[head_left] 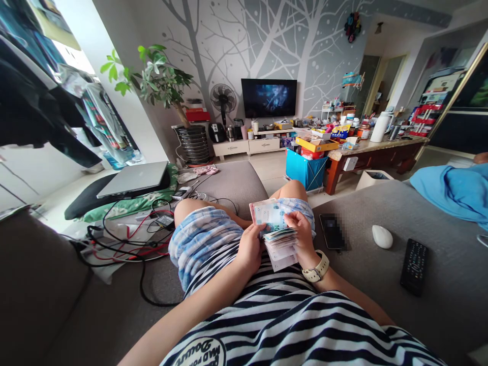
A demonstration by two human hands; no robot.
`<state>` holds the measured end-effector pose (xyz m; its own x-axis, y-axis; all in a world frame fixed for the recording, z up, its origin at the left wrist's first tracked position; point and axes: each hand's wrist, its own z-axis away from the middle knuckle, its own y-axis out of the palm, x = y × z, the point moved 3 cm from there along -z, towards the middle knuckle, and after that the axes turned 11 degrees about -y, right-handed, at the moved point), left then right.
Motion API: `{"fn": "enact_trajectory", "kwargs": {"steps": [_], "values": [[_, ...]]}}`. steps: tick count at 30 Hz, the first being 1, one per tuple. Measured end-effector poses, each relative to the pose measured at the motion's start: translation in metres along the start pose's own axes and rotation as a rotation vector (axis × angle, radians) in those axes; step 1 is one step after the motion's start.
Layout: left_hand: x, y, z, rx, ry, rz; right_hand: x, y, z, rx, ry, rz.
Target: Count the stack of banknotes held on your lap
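Observation:
Over my lap, my left hand (251, 245) is closed on the near left edge of some banknotes (269, 213), bluish-green on top with pinkish ones behind. My right hand (302, 235) pinches the top note's right corner with thumb and finger. Below that, a thick folded stack of banknotes (281, 246) also sits in my right hand, its layered edges facing up and pale purplish notes hanging down. The fingers behind the notes are hidden. A pale watch is strapped round my right wrist.
On the sofa to my right lie a phone (332, 232), a white mouse (382, 237) and a black remote control (414, 267). Tangled cables (129, 244) and a laptop (132, 180) are at my left. A cluttered table (366, 147) stands ahead right.

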<state>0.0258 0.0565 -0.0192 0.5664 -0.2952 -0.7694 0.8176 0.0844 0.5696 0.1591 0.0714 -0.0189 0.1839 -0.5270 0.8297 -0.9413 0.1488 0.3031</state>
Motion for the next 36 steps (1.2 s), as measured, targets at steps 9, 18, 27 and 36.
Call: {"fn": "enact_trajectory", "kwargs": {"steps": [9, 18, 27, 36], "values": [[0.0022, -0.0022, -0.0036, 0.033, 0.003, -0.017, 0.0081, 0.0000, 0.0032, 0.042, 0.010, 0.046], [0.0009, -0.0008, -0.0025, -0.061, -0.030, 0.031, 0.0052, 0.0003, 0.0018, 0.012, -0.020, -0.003], [-0.0002, 0.0005, -0.0013, -0.047, -0.028, 0.034, 0.0059, 0.0002, 0.0010, 0.018, -0.024, -0.005], [0.0007, -0.0007, -0.0025, -0.042, -0.034, 0.035, 0.0079, 0.0007, 0.0017, 0.013, -0.018, 0.013]]}}
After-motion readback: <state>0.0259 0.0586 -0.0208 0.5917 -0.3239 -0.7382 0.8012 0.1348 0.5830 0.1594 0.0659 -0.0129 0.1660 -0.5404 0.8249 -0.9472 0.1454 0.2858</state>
